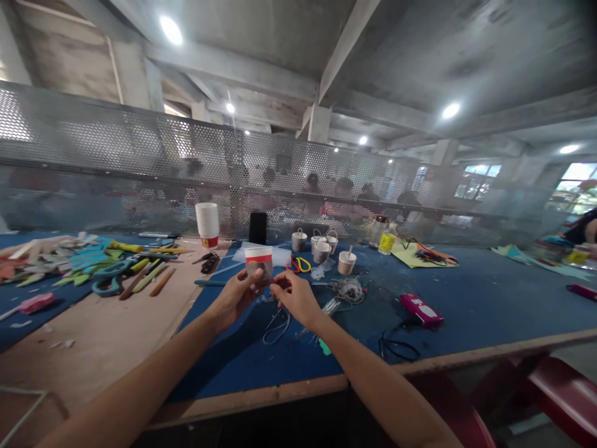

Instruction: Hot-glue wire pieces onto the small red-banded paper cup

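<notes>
A paper cup (259, 261), white with a red band and a grey lower part, is held up over the blue table cover (489, 292). My left hand (237, 295) grips its left side. Fingers of my right hand (296, 297) pinch at the cup's right lower edge. A thin wire loop (276, 328) lies on the cover under my hands. Whether the right fingers hold a wire I cannot tell.
A stack of white cups (208, 224), a black box (258, 228), several small finished cup buckets (321, 247), red-and-yellow scissors (299, 264), a wire coil (347, 289), a pink tool (421, 309) with black cord, coloured paper scraps (69, 258) far left. Mesh screen (140, 162) behind; another person's arm at far right.
</notes>
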`<state>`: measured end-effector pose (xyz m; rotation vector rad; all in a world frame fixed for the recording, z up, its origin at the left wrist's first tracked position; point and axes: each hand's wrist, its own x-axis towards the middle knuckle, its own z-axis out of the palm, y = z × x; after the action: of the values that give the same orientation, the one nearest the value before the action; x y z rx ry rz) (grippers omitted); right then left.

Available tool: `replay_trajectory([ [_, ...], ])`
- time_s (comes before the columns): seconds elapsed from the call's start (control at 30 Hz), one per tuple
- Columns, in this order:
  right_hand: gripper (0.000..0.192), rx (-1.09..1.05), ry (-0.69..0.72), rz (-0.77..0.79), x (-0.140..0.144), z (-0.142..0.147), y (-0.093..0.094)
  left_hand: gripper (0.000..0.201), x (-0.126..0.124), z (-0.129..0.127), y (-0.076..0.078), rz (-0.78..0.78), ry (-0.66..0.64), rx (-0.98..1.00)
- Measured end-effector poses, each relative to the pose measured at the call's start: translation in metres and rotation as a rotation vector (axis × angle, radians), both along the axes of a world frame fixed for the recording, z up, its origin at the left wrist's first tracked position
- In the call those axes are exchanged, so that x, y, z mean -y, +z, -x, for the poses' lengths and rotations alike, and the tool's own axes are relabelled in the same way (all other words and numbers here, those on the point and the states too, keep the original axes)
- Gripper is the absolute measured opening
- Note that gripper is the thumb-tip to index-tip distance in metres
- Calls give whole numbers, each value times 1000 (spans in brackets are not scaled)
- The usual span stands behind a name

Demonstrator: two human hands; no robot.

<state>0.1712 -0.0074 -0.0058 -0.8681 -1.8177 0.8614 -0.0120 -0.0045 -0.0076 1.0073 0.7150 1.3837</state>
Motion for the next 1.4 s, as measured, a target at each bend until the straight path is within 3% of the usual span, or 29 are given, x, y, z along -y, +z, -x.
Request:
replay_trajectory([
  [0.33, 21, 320, 36, -178, 5, -1, -4, 21, 8, -1, 12, 115, 10, 136],
  [0.5, 29, 463, -74, -277, 3, -8, 10, 16, 6, 0, 11, 125, 22, 158],
  [0.67, 25, 820, -379, -145, -10, -39, 29, 14, 2, 1, 8, 114, 6, 173],
  [0.77, 32, 1033, -467, -54, -20, -56, 21, 13, 3, 0, 9, 124, -6, 160],
  [0.87, 46, 1074, -460, 14, -29, -62, 6, 12, 4, -1, 10, 124, -5, 153],
  [1.03, 45, 1032, -444, 71, -40, -61, -7, 11, 6, 0, 10, 103, -45, 148],
  [1.2, 32, 808, -489, 101, -45, -69, -9, 12, 6, 3, 11, 102, -73, 173],
  [1.3, 30, 487, -508, 110, -50, -76, -6, 11, 6, 4, 11, 96, -79, 187],
  [1.4, 37, 19, -356, 183, -50, -77, -1, 5, 7, 4, 12, 93, -71, 204],
])
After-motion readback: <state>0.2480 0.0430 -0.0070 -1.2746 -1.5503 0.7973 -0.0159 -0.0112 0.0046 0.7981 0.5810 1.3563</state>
